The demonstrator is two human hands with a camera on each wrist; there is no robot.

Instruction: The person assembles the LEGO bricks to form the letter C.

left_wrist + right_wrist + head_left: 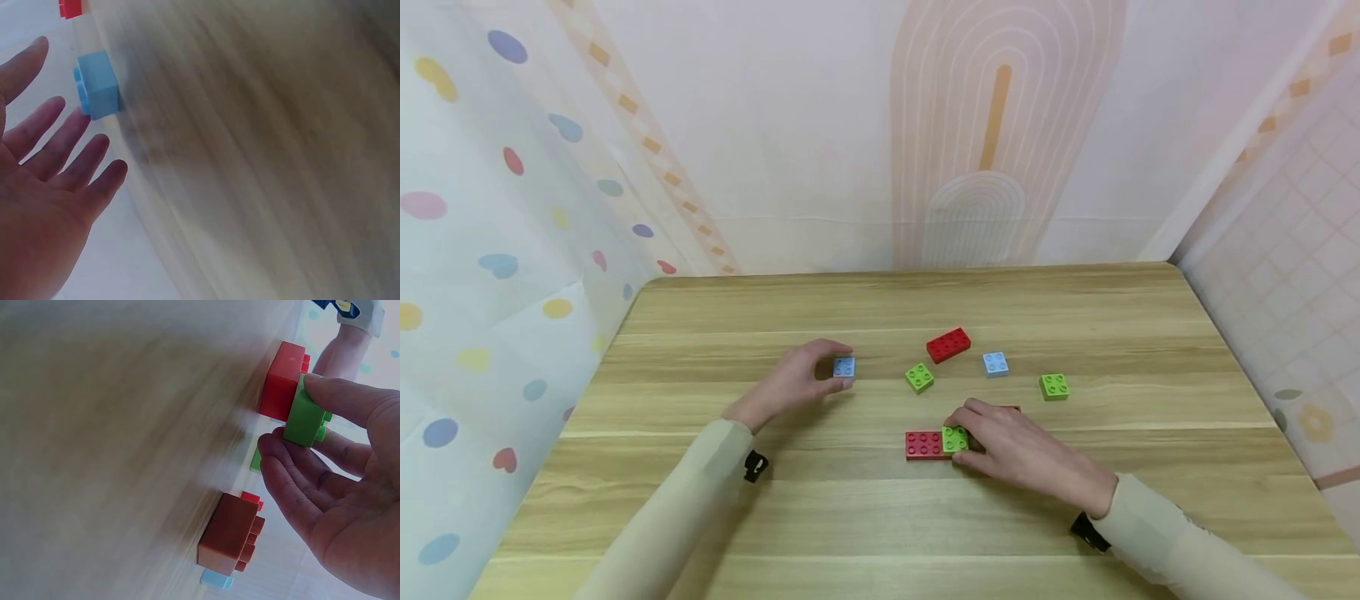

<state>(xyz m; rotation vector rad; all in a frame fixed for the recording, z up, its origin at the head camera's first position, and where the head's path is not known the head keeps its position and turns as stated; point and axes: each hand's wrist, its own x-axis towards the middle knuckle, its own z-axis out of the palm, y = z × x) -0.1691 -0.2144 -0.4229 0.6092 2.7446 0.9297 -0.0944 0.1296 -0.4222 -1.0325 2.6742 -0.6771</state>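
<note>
My left hand [801, 375] is around a light blue brick [844, 367], thumb on the near side and fingers on the far side. In the left wrist view its fingers are spread and a gap shows between the thumb and the blue brick [99, 85]. My right hand [1011, 442] pinches a green brick [955, 439] between thumb and fingers. This green brick [306, 415] sits on the right end of a longer red brick [923, 445], which lies on the table. Behind the right hand a brown brick [229, 531] is mostly hidden in the head view.
Farther back on the wooden table [820, 525] lie another red brick [948, 345], a small green brick [919, 377] and a second light blue brick [996, 364]. One more green brick [1054, 387] lies to the right. A patterned curtain [790, 142] hangs behind the table.
</note>
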